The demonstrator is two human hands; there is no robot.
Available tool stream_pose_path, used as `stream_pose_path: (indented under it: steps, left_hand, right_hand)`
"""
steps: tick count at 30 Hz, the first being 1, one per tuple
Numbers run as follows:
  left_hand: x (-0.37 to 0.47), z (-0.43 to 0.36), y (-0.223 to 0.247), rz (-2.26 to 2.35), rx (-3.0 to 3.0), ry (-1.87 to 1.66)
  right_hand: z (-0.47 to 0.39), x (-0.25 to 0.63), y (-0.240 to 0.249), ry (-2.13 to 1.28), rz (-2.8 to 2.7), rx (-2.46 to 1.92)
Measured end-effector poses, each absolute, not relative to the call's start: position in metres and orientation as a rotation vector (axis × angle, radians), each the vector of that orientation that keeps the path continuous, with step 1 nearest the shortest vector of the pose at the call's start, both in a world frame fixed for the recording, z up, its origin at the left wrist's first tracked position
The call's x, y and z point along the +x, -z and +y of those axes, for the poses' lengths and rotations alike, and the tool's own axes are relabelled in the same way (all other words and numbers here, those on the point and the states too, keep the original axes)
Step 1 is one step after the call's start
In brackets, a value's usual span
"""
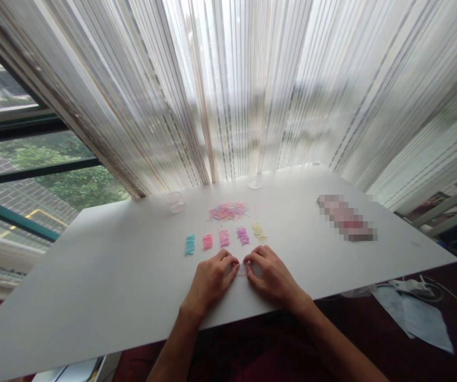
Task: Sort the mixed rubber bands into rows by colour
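My left hand (214, 276) rests on the white table, its fingers curled and thumb and forefinger tips close together. Facing it is my right hand (272, 276), bent the same way. A small bunch of pale pink strips (242, 270) lies between the two sets of fingertips, which press at its ends; the fingers partly hide it. Just beyond the hands runs a row of small bundles of short strips: blue (189, 244), coral pink (207, 242), light pink (224, 237), purple (243, 235) and yellow (258, 232). Farther back is a loose mixed-colour pile (228, 210).
A clear round container (175, 202) stands at the back left of the white table (112, 281); a clear round lid or dish (255, 184) lies at the back middle. A pixelated pinkish object (346, 218) is on the right. Striped sheer curtains (244, 106) hang behind the table.
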State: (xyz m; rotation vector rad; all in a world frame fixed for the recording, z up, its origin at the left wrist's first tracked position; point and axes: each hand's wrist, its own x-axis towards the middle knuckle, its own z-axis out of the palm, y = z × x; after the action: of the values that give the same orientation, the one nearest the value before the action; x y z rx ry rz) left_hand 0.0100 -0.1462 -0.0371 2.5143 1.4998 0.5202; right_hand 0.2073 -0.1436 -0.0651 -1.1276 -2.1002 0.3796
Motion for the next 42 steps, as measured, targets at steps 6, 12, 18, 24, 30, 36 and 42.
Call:
stream_pose_path:
  steps: [6, 12, 18, 24, 30, 36, 42]
  left_hand:
    - [0.007, -0.147, 0.043, 1.479, 2.467, -0.588]
    - [0.007, -0.147, 0.047, 1.467, 2.482, -0.611]
    - [0.007, -0.147, 0.046, 1.464, 2.459, -0.654]
    - [0.007, -0.146, 0.048, 1.463, 2.447, -0.627]
    - [0.005, -0.146, 0.049, 1.426, 2.466, -0.643]
    - [0.003, -0.147, 0.050, 1.396, 2.426, -0.709]
    - [0.006, -0.146, 0.049, 1.435, 2.499, -0.664]
  right_hand:
    - [-0.143, 0.208, 0.066, -0.419, -2.075, -1.127]
    - [-0.143, 0.208, 0.065, -0.433, -2.074, -1.143]
    - [-0.142, 0.207, 0.064, -0.442, -2.094, -1.165]
    - [-0.143, 0.208, 0.063, -0.451, -2.097, -1.179]
    - [-0.143, 0.207, 0.062, -0.458, -2.092, -1.185]
    - [-0.143, 0.207, 0.063, -0.467, -2.086, -1.189]
    - [-0.143, 0.207, 0.063, -0.463, -2.084, -1.187]
